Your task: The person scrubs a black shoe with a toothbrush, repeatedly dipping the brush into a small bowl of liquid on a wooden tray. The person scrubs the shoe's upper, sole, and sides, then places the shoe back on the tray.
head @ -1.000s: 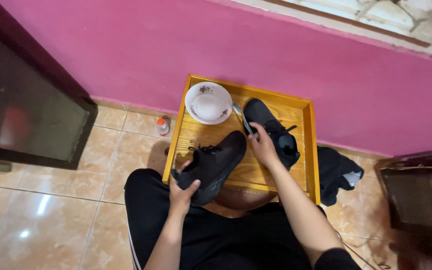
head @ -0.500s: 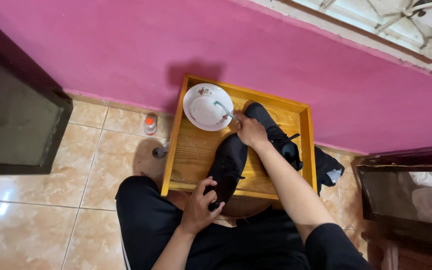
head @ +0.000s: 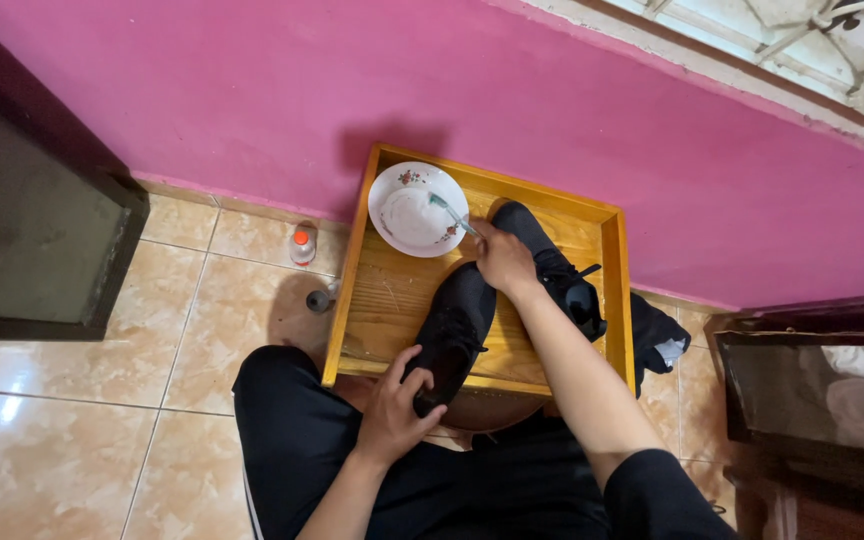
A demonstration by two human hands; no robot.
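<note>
A wooden tray (head: 384, 300) rests on a low stool against the pink wall. On it lie two black shoes. My left hand (head: 397, 405) grips the heel of the nearer black shoe (head: 457, 330) at the tray's front edge. My right hand (head: 502, 258) holds a toothbrush (head: 449, 213) whose head dips into a white bowl (head: 407, 215) at the tray's back left corner. The second black shoe (head: 562, 275) lies behind my right wrist, partly hidden by it.
A small bottle with an orange cap (head: 302, 244) and a small dark cap or jar (head: 320, 300) stand on the tiled floor left of the tray. A dark cloth (head: 657, 335) lies to the right. Dark cabinets (head: 32, 230) flank both sides.
My right hand moved the toothbrush from the far shoe to the bowl. My left hand turned the near shoe lengthwise and slid to its heel.
</note>
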